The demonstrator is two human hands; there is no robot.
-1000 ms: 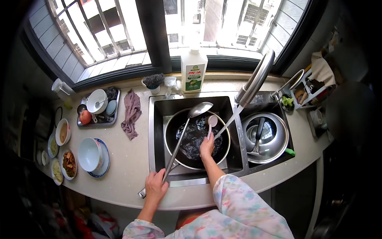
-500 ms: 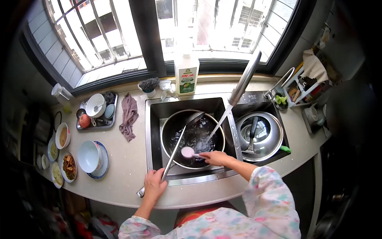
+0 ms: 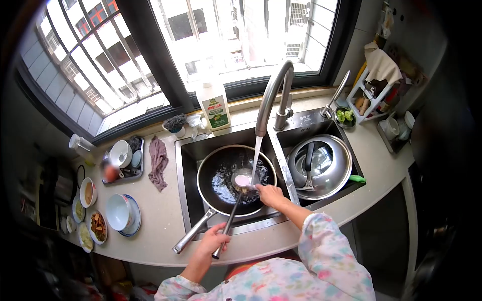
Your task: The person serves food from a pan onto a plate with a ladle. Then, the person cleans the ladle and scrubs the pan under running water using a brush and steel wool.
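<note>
My left hand [image 3: 210,247] is closed around the dark lower handle of a ladle [image 3: 232,215] at the sink's front edge. The ladle's bowl end is inside a black wok [image 3: 202,188] in the left basin. My right hand [image 3: 271,195] is closed on the short handle of a small pale-pink round-headed scrubber [image 3: 243,180], its head at the ladle's bowl. From the curved faucet [image 3: 266,105], water runs down beside the scrubber into the wok. The wok's metal handle [image 3: 195,232] sticks out over the counter, left of the ladle.
A metal lid [image 3: 331,168] lies in the right basin [image 3: 354,160]. On the left counter are a purple cloth [image 3: 158,163], a tray [image 3: 131,175] of dishes, a white bowl [image 3: 119,212] and several food dishes. A white bottle [image 3: 215,106] stands behind the sink.
The ladle's bowl has come down and towards me, under the water stream, and the scrubber head is now at it. My left hand has shifted slightly right. The view has turned.
</note>
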